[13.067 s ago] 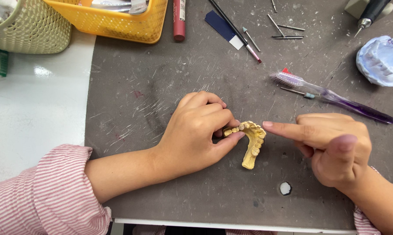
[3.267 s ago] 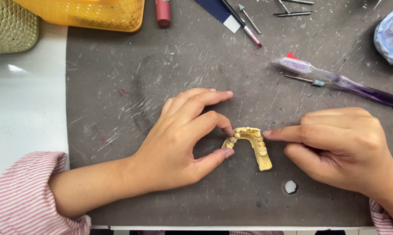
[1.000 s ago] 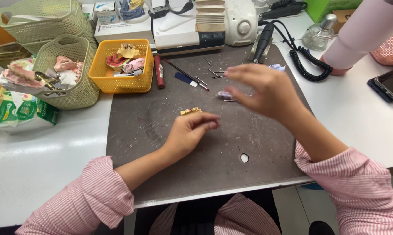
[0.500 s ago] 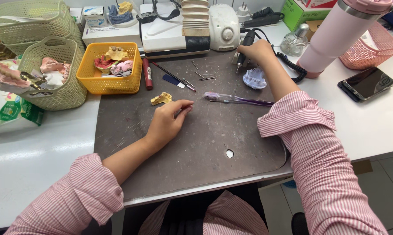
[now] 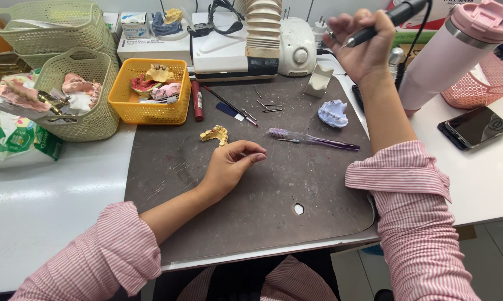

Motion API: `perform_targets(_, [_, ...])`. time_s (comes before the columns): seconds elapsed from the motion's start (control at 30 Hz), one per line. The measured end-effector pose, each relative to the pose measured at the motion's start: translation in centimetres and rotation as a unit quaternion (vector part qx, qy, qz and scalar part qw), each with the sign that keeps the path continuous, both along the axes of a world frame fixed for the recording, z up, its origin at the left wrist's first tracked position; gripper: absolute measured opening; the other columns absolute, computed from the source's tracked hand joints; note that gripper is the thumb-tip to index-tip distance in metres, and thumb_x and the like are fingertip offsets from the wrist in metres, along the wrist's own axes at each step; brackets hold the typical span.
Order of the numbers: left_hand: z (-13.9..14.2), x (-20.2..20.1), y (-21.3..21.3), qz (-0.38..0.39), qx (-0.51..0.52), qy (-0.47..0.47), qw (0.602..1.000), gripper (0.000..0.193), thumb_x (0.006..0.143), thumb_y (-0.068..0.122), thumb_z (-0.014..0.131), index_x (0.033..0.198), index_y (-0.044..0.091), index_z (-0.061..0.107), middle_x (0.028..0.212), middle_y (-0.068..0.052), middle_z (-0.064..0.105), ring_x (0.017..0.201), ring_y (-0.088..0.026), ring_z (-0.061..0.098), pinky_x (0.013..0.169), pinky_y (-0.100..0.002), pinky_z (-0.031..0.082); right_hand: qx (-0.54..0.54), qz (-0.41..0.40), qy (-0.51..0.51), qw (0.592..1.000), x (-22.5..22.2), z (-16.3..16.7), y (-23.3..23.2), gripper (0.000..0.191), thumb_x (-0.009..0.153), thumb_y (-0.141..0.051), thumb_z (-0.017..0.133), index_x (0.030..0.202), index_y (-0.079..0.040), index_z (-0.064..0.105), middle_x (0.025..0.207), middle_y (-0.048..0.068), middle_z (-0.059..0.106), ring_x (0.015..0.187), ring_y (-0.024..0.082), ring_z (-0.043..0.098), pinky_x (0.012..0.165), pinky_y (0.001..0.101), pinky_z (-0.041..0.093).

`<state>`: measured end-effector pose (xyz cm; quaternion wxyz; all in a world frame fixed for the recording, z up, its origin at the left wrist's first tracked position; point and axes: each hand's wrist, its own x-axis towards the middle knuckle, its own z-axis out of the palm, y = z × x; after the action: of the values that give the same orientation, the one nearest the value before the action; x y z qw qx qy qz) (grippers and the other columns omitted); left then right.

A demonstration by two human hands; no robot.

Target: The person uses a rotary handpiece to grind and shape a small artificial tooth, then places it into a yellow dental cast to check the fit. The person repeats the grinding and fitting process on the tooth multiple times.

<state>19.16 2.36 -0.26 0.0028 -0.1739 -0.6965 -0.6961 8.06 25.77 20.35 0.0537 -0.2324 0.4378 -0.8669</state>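
Our right hand [image 5: 363,47] curls its fingers tightly around a dark rotary handpiece [image 5: 385,25], raised at one o'clock over the grey mat [image 5: 235,223]. Our left hand [image 5: 229,167] rests mid-mat, fingers loosely bent and holding nothing. The yellow dental cast [image 5: 215,134] lies just beyond its fingertips at eleven o'clock; a purple toothbrush [image 5: 313,139] lies at three o'clock.

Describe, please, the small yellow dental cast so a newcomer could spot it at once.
Start at the dark grey work mat. The yellow dental cast lies just beyond the left hand, near the yellow basket. Unlike the pale blue cast, it is yellow and horseshoe-shaped.
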Motion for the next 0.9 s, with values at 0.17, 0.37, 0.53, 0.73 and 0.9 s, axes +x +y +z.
perform_targets(0.17, [2.6, 0.1, -1.4, -0.034, 0.088, -0.012, 0.995, 0.015, 0.093, 0.005, 0.074, 0.106, 0.0, 0.075, 0.097, -0.007, 0.077, 0.088, -0.011, 0.071, 0.08, -0.026, 0.059, 0.182, -0.061, -0.09, 0.977, -1.9, -2.7, -2.0, 0.042, 0.084, -0.027, 0.052, 0.122, -0.011, 0.06, 0.12, 0.006, 0.067, 0.109, 0.017, 0.059, 0.094, 0.0391, 0.046])
perform_targets(0.37, [6.6, 1.8, -2.6, -0.057, 0.156, 0.104, 0.981, 0.013, 0.094, -0.008, 0.071, 0.107, -0.004, 0.071, 0.109, -0.013, 0.076, 0.103, -0.018, 0.075, 0.095, -0.032, 0.065, 0.222, -0.089, -0.035, 0.97, -4.6, -4.9, -2.2, 0.052, 0.092, -0.021, 0.052, 0.142, -0.009, 0.047, 0.117, 0.01, 0.055, 0.109, 0.018, 0.059, 0.103, 0.0354, 0.05])
perform_targets(0.53, [7.8, 3.9, -3.0, -0.039, 0.101, 0.259, 0.96, 0.018, 0.093, -0.006, 0.077, 0.109, -0.001, 0.07, 0.113, -0.013, 0.076, 0.108, -0.02, 0.076, 0.096, -0.03, 0.067, 0.236, -0.113, -0.075, 0.962, -6.0, -5.8, -2.6, 0.056, 0.088, -0.026, 0.054, 0.142, -0.01, 0.047, 0.124, 0.014, 0.059, 0.109, 0.024, 0.061, 0.102, 0.0412, 0.048])
perform_targets(0.73, [7.5, 4.6, -3.1, -0.069, 0.142, 0.227, 0.961, 0.016, 0.095, -0.001, 0.078, 0.109, 0.002, 0.069, 0.112, -0.011, 0.076, 0.098, -0.017, 0.079, 0.086, -0.026, 0.069, 0.186, -0.077, -0.112, 0.973, -6.7, -6.8, -2.7, 0.067, 0.083, -0.036, 0.059, 0.141, -0.005, 0.047, 0.127, 0.025, 0.049, 0.126, 0.046, 0.058, 0.121, 0.056, 0.04])
perform_targets(0.9, [6.1, 4.4, -3.0, -0.031, 0.067, 0.244, 0.967, 0.016, 0.095, 0.0, 0.078, 0.108, 0.002, 0.07, 0.11, -0.009, 0.078, 0.102, -0.018, 0.079, 0.089, -0.027, 0.068, 0.18, -0.1, -0.116, 0.972, -6.8, -7.2, -2.9, 0.068, 0.082, -0.037, 0.06, 0.139, -0.004, 0.047, 0.127, 0.025, 0.049, 0.132, 0.048, 0.053, 0.124, 0.0564, 0.03])
